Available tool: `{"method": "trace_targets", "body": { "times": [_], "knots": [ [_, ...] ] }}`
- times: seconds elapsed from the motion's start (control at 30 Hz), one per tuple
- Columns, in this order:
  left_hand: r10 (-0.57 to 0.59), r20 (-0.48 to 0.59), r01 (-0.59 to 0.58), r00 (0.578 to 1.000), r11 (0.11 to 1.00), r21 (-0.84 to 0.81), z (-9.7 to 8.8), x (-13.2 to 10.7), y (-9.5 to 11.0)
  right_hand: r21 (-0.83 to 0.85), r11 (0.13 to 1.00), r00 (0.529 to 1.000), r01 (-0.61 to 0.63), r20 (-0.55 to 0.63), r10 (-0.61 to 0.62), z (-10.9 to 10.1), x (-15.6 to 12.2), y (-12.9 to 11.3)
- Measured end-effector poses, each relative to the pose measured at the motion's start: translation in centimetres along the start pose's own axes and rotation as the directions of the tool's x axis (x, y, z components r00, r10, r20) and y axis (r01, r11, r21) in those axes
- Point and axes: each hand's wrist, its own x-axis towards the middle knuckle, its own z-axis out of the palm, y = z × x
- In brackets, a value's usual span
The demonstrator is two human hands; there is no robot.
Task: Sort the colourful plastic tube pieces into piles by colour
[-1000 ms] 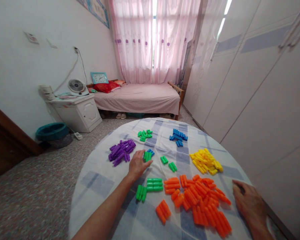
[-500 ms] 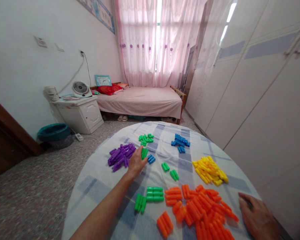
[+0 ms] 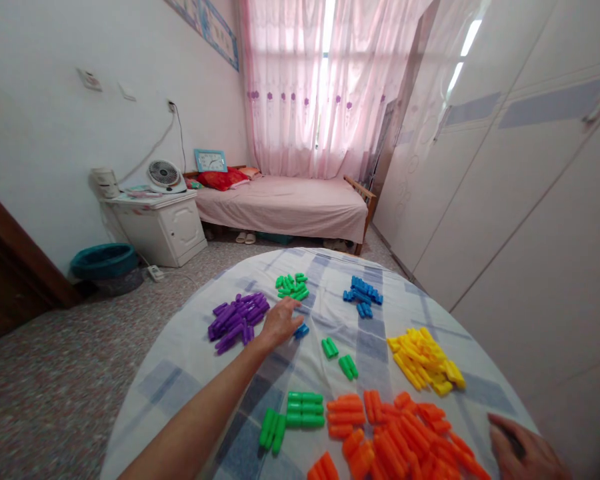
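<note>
My left hand (image 3: 281, 321) reaches over the table between the purple tube-shaped plastic pieces (image 3: 237, 319) and a small blue group (image 3: 301, 331). Its thumb and fingers are apart, the thumb beside the blue group, and no held piece shows. Just beyond the fingertips lies the pile of green pieces (image 3: 292, 287). Two small green groups (image 3: 330, 347) lie right of the hand, with more green rows (image 3: 305, 409) nearer me. My right hand (image 3: 525, 450) rests low at the right, fingers loosely bent and apart, holding nothing visible, beside the large orange pile (image 3: 405, 440).
A larger blue pile (image 3: 363, 293) lies at the far side and a yellow pile (image 3: 425, 360) at the right. A checked cloth (image 3: 180, 400) covers the round table. Beyond stand a bed (image 3: 285, 207), a cabinet (image 3: 155, 230) and a wardrobe (image 3: 505, 220) along the right.
The green group at my left fingertips no longer shows there; more green pieces show at the near edge of the green pile. The view has shifted slightly.
</note>
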Motion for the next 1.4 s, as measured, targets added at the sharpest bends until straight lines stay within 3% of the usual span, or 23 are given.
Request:
{"method": "trace_targets", "body": {
  "times": [0.1, 0.2, 0.5, 0.7, 0.9, 0.97, 1.07, 1.13, 1.2, 1.3, 1.4],
  "knots": [
    [0.032, 0.103, -0.038, 0.994, 0.998, 0.053, 0.0, -2.7, 0.4, -0.006, 1.000, 1.000, -0.019, 0.003, 0.019, -0.2, -0.1, -0.5],
    [0.023, 0.135, -0.039, 0.991, 0.993, 0.112, 0.2, -3.6, 0.5, -0.015, 0.999, 0.999, -0.038, 0.020, 0.038, -0.5, -0.1, -1.1],
    [0.058, 0.026, -0.058, 0.998, 0.998, -0.021, 1.6, -3.5, -0.4, -0.049, 0.997, 0.998, -0.053, 0.028, 0.054, -1.0, -0.2, -1.9],
    [0.109, 0.063, -0.099, 0.992, 0.984, -0.149, 1.2, -4.5, -0.4, -0.106, 0.991, 0.995, -0.084, 0.046, 0.090, -1.4, -0.2, -2.7],
    [0.130, 0.010, -0.128, 0.991, 0.987, -0.098, 1.1, -5.3, 0.5, -0.158, 0.987, 1.000, -0.014, 0.011, 0.016, -1.7, -0.6, -3.7],
    [0.216, 0.040, -0.212, 0.976, 0.973, -0.089, 1.4, -5.4, 1.4, -0.195, 0.981, 1.000, 0.006, 0.005, -0.005, -1.7, -0.7, -4.0],
    [0.389, 0.150, -0.378, 0.909, 0.921, -0.092, 2.2, -5.0, 3.0, -0.226, 0.974, 1.000, 0.000, 0.004, 0.001, -1.8, -0.8, -4.3],
    [0.437, 0.216, -0.429, 0.873, 0.899, -0.085, 3.0, -4.4, 4.0, -0.222, 0.975, 1.000, -0.006, 0.005, 0.007, -1.8, -0.8, -4.3],
    [0.436, 0.252, -0.432, 0.864, 0.899, -0.076, 3.7, -4.0, 4.7, -0.210, 0.978, 1.000, 0.003, 0.007, -0.001, -1.7, -0.8, -4.2],
    [0.413, 0.251, -0.408, 0.876, 0.910, -0.072, 4.2, -3.7, 5.0, -0.199, 0.980, 1.000, 0.021, 0.003, -0.021, -1.7, -0.8, -4.0],
    [0.374, 0.153, -0.363, 0.915, 0.927, -0.097, 3.6, -3.0, 4.3, -0.188, 0.982, 0.999, 0.035, -0.016, -0.038, -1.6, -0.8, -3.9]
  ]
}}
